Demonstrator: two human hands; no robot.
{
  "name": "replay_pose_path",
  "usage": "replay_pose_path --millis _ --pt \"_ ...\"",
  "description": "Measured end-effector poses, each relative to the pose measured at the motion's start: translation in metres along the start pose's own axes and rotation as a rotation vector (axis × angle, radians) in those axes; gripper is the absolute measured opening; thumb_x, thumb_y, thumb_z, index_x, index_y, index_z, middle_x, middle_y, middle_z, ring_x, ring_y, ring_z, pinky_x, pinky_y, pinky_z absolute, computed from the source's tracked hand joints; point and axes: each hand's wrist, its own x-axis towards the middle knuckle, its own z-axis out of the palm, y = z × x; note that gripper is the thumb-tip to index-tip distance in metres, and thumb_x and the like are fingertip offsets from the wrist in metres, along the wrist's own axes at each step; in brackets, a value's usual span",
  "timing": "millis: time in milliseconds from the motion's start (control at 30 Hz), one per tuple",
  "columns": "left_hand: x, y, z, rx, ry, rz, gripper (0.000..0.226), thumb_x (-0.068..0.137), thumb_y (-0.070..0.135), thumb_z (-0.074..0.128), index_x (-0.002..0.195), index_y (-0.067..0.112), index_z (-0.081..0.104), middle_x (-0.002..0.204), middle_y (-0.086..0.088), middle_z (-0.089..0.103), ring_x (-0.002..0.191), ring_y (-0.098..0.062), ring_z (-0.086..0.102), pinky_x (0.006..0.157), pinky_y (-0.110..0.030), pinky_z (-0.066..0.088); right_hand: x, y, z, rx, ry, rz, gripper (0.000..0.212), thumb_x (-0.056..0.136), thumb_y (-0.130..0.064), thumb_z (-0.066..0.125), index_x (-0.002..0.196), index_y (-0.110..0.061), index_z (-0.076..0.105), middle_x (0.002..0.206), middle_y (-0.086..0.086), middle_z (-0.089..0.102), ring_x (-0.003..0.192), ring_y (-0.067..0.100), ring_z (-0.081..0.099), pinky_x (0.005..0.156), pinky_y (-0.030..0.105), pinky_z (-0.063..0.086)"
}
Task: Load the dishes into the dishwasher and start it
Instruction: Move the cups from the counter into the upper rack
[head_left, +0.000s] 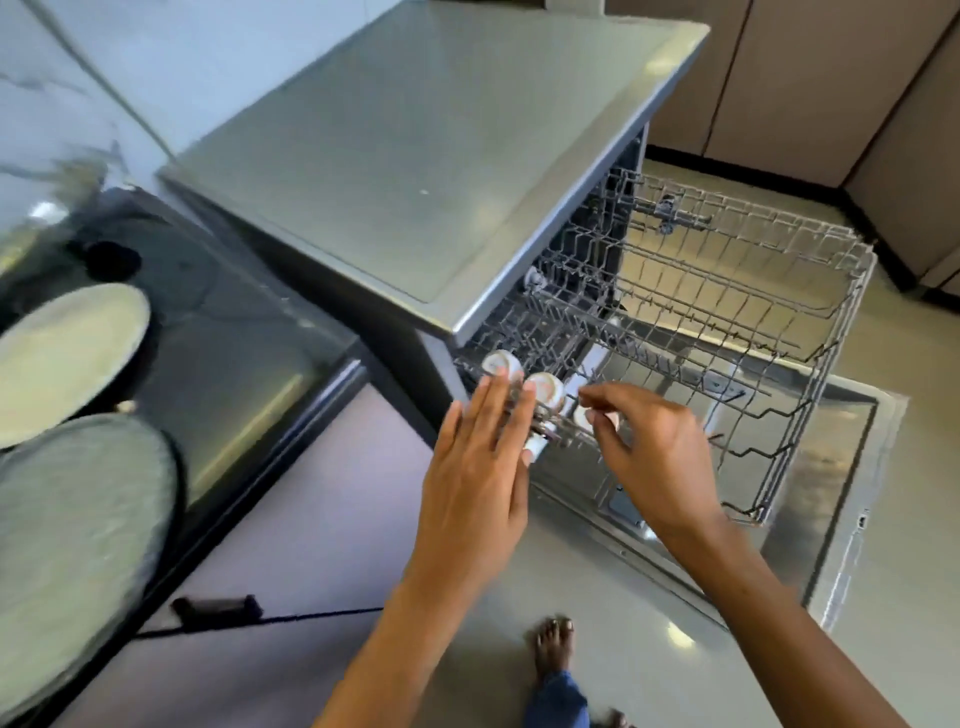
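At frame centre, the left hand (480, 462) lies flat and released over small white cups (545, 389) in the pulled-out rack (810, 415); the right hand (657, 447) pinches loosely, grasp unclear. The dishwasher (415, 171) stands open; plates (67, 353) wait at left on the tabletop (234, 332).

Brushed-metal dishwasher top (415, 156), wire rack (727, 291), glossy cups (545, 387)

Blurred plates (67, 358), edge-cropped
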Motion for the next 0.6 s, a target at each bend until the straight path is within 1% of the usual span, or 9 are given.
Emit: replay_pose_path --millis 100,167,233,300,367,400,467,533,600 --pt "-0.028 -0.013 -0.074 0.061 0.074 -0.093 0.055 0.094 0.021 0.036 0.149 0.017 0.030 0.154 -0.010 0.028 0.140 -0.024 0.030 0.114 -0.038 0.019 -0.007 -0.080 -0.017 0.112 0.009 -0.032 0.024 0.085 -0.012 0.066 0.107 -0.019 0.067 0.094 -0.007 0.072 0.079 0.010 0.068 0.066 0.028 0.055" --pt "-0.056 -0.023 -0.120 0.102 0.108 -0.198 0.058 0.091 0.022 0.036 0.148 0.016 0.030 0.153 -0.010 0.031 0.138 -0.026 0.035 0.111 -0.039 0.022 -0.020 -0.128 -0.024 0.205 -0.022 -0.023 0.025 0.084 -0.013 0.065 0.107 -0.021 0.066 0.093 -0.010 0.072 0.080 0.008 0.067 0.068 0.021 0.050" --pt "-0.089 -0.034 -0.170 0.143 0.164 -0.319 0.058 0.089 0.025 0.035 0.147 0.014 0.033 0.152 -0.011 0.032 0.137 -0.028 0.036 0.110 -0.038 0.019 -0.028 -0.179 -0.026 0.292 -0.084 -0.063 0.026 0.083 -0.010 0.064 0.107 -0.021 0.067 0.093 -0.010 0.071 0.081 0.007 0.066 0.069 0.018 0.046" --pt "-0.127 -0.044 -0.209 0.184 0.220 -0.445 0.058 0.091 0.029 0.032 0.146 0.011 0.035 0.152 -0.012 0.030 0.139 -0.027 0.032 0.111 -0.037 0.016 -0.036 -0.227 -0.022 0.357 -0.171 -0.131 0.025 0.085 -0.012 0.063 0.108 -0.022 0.066 0.093 -0.011 0.071 0.083 0.005 0.065 0.073 0.021 0.049" --pt "-0.162 -0.051 -0.238 0.216 0.285 -0.559 0.059 0.092 0.033 0.030 0.146 0.010 0.035 0.152 -0.013 0.030 0.140 -0.026 0.029 0.111 -0.039 0.019 -0.041 -0.268 -0.013 0.399 -0.242 -0.230 0.022 0.087 -0.016 0.061 0.107 -0.024 0.065 0.094 -0.012 0.070 0.085 0.006 0.064 0.074 0.026 0.051" --pt "-0.178 -0.055 -0.251 0.223 0.335 -0.627 0.060 0.092 0.036 0.029 0.146 0.010 0.034 0.153 -0.011 0.028 0.140 -0.024 0.027 0.112 -0.039 0.020 -0.042 -0.289 -0.007 0.425 -0.284 -0.287 0.020 0.088 -0.017 0.060 0.107 -0.024 0.064 0.095 -0.011 0.069 0.086 0.007 0.064 0.074 0.027 0.052" --pt "-0.207 -0.064 -0.272 0.225 0.438 -0.761 0.062 0.091 0.038 0.027 0.147 0.010 0.032 0.154 -0.006 0.024 0.142 -0.019 0.023 0.113 -0.036 0.015 -0.045 -0.331 0.009 0.483 -0.363 -0.387 0.019 0.090 -0.019 0.057 0.107 -0.022 0.064 0.098 -0.009 0.069 0.087 0.008 0.063 0.074 0.031 0.053" --pt "-0.229 -0.074 -0.285 0.252 0.500 -0.853 0.063 0.091 0.039 0.028 0.146 0.009 0.034 0.153 -0.003 0.023 0.142 -0.016 0.021 0.114 -0.029 0.008 -0.048 -0.369 0.028 0.519 -0.390 -0.467 0.017 0.091 -0.021 0.055 0.106 -0.021 0.065 0.099 -0.009 0.068 0.088 0.008 0.063 0.076 0.032 0.053" --pt "-0.250 -0.089 -0.297 0.268 0.554 -0.932 0.061 0.092 0.038 0.030 0.145 0.009 0.037 0.153 -0.006 0.027 0.141 -0.017 0.021 0.113 -0.027 0.005 -0.053 -0.407 0.052 0.549 -0.392 -0.546 0.017 0.092 -0.024 0.054 0.103 -0.021 0.067 0.096 -0.008 0.069 0.086 0.009 0.063 0.075 0.032 0.053"
